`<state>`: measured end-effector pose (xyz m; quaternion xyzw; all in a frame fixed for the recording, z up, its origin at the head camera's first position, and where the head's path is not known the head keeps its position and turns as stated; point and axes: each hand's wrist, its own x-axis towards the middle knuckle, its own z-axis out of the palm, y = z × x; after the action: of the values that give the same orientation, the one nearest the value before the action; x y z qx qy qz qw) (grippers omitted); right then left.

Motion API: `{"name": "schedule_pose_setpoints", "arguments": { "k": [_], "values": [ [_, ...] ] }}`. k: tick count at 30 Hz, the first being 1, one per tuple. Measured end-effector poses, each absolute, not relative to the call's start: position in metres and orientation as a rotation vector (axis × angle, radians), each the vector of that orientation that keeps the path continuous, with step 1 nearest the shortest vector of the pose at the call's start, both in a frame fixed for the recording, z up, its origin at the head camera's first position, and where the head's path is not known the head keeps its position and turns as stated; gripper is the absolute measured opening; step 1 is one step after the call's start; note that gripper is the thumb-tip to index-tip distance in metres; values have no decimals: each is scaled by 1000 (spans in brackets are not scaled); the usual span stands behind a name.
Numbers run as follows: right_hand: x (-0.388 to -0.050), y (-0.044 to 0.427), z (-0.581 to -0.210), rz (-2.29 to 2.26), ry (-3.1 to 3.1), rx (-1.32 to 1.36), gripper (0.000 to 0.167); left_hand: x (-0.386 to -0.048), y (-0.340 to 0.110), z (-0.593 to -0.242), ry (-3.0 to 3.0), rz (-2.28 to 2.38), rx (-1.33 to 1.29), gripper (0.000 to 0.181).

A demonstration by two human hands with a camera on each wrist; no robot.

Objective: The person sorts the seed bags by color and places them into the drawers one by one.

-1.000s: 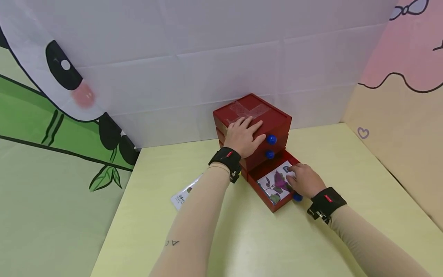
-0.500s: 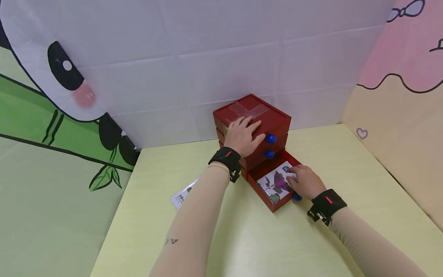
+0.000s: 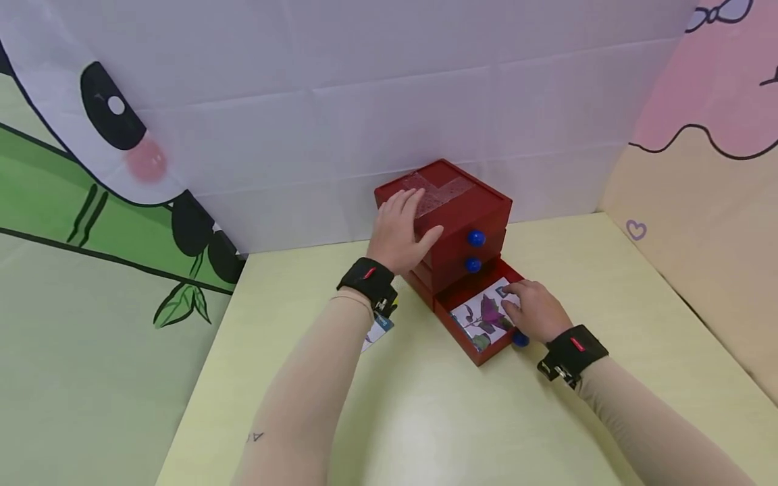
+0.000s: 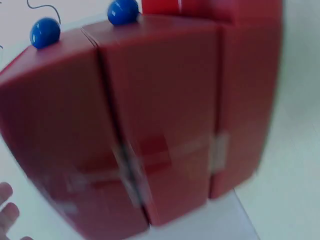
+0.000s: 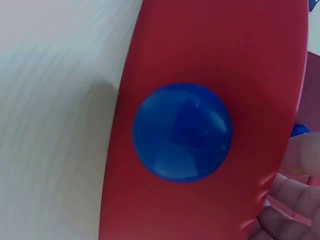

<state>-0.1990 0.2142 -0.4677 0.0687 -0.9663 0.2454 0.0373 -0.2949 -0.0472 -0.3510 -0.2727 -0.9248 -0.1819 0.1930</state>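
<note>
A red drawer box (image 3: 468, 216) with blue knobs stands against the back wall. Its bottom drawer (image 3: 464, 341) is pulled out, and a picture card (image 3: 477, 314) with a purple flower lies inside. My right hand (image 3: 537, 314) reaches over the drawer's right edge, loosely bent fingers at the card. My left hand (image 3: 398, 233) is at the box's upper left edge, fingers spread; contact with the top is unclear. The left wrist view shows the box's side (image 4: 160, 120) and some fingertips (image 4: 7, 215). In the right wrist view, the drawer's blue knob (image 5: 182, 132) is large.
A second card (image 3: 379, 329) lies on the pale yellow table (image 3: 425, 418), partly hidden by my left forearm. Clear tape (image 3: 440, 192) crosses the box top. A white sheet (image 3: 304, 148) hangs behind, with a cartoon-printed sheet (image 3: 699, 202) on the right.
My left hand has shifted left from the middle of the box top to its left edge. The left forearm now uncovers another end of the table card. My right hand has hardly moved.
</note>
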Motion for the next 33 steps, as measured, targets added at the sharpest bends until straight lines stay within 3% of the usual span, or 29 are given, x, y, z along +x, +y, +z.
{"name": "schedule_pose_setpoints", "arguments": {
  "k": [13,33],
  "values": [
    [-198,216,-469,760,-2945,207,34,-269,-141,-398,-2829,-236,-453,65],
    [-199,218,-471,786,-2954,188,37,-244,-207,-476,-3295,19,-172,83]
  ]
}}
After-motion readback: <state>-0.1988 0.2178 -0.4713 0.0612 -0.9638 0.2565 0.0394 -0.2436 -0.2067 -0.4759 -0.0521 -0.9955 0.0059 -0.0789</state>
